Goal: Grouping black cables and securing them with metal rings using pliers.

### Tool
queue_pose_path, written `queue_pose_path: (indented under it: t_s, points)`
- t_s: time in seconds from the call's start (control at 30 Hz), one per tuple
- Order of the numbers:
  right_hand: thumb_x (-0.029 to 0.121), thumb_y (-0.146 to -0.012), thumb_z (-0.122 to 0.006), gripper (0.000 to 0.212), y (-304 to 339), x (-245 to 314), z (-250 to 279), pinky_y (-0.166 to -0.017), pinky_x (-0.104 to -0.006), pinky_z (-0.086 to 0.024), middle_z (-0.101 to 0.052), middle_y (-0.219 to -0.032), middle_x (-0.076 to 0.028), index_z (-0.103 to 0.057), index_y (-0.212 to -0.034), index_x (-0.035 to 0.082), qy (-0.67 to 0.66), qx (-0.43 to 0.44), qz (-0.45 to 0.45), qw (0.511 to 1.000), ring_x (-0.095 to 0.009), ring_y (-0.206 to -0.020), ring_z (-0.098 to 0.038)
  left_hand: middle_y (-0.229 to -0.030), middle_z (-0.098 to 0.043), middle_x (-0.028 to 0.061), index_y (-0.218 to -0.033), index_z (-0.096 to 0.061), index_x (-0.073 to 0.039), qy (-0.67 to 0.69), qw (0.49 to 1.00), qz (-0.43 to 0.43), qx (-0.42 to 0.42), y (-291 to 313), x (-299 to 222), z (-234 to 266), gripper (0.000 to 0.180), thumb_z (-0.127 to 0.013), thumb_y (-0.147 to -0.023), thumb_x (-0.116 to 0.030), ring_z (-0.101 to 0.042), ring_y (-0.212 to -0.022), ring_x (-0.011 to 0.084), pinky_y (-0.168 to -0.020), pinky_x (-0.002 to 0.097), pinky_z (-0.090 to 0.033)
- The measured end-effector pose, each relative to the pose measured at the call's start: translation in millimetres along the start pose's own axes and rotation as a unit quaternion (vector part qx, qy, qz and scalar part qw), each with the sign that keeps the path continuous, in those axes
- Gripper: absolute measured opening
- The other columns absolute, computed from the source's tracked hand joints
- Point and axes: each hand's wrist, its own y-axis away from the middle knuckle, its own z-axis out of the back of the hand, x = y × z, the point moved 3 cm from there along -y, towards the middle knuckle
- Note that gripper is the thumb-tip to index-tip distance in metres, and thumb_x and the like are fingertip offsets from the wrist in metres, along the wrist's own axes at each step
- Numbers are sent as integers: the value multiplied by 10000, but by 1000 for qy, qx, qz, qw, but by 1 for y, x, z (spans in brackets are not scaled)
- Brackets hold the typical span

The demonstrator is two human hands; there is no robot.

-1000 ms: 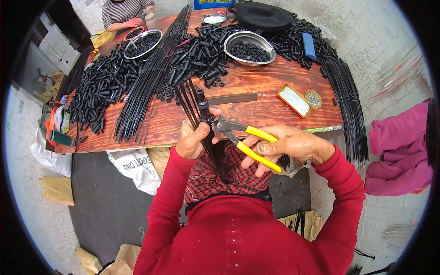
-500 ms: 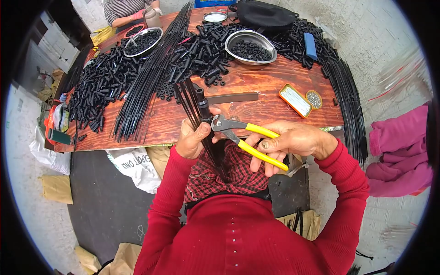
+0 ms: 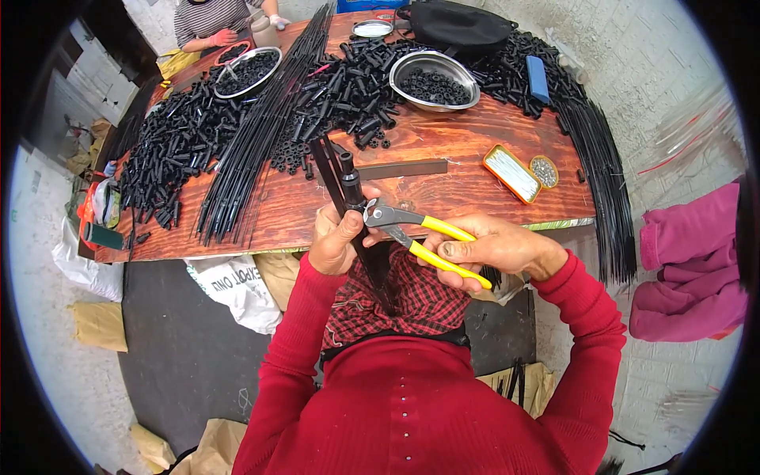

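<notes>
Two steel bowls stand on the table, one (image 3: 435,77) right of the middle and one (image 3: 247,70) toward the far left. There is one pair of yellow-handled pliers (image 3: 419,235), one small orange tin (image 3: 513,173), one round lid (image 3: 543,171), one blue block (image 3: 537,78) and one black bag (image 3: 459,25). The short black tubes (image 3: 170,150) and long black rods (image 3: 257,131) are too many to count.

A white woven plastic sack with dark printing (image 3: 229,289) slumps on the floor under the table edge, below and to the left of the hands' grip on the pliers. An open shallow rectangular tin with an orange rim (image 3: 511,172) lies on the table up and to the right of that grip — its small round lid-like dish (image 3: 543,170) just beside it.
</notes>
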Motion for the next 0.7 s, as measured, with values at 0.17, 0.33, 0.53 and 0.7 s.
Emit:
queue_pose_path:
  t_s: [0.17, 0.33, 0.53, 0.7]
  points:
    - [354, -970, -518, 396, -15, -18, 3, -458, -199, -430, -579, -730, -40, -512, -1117, -14, -5, 31, 67, 997, -71, -517, -533, -812, -560, 48, -1193, -534, 19, 43, 999, 0, 18, 1, 1, 2, 439, -652, -901, -287, -485, -691, 95, -554, 226, -385]
    - [345, -994, -475, 355, -33, -35, 5, -432, -196, -413, -563, -708, -22, -524, -1069, 2, -27, 43, 115, 992, -63, -477, -493, -809, -563, 46, -1193, -542, 22, 43, 999, -3, -4, 1, 3, 7, 445, -660, -895, -286, -484, -690, 93, -552, 221, -380]
    - [343, -991, -484, 367, -36, -37, 5, -409, -197, -381, -531, -673, -29, -516, -1085, -10, -32, 50, 113, 992, -54, -458, -454, -812, -573, 49, -1193, -549, 31, 58, 998, 2, -17, 4, 2, 8, 451, -669, -888, -279, -497, -693, 96, -555, 224, -393]
    - [383, -975, -508, 416, -43, -45, 10, -401, -187, -357, -514, -665, -22, -492, -1080, -19, -54, 77, 145, 985, -52, -454, -425, -835, -585, 55, -1197, -549, 35, 70, 998, -4, -7, -1, 6, 12, 448, -670, -888, -266, -513, -702, 101, -558, 232, -409]
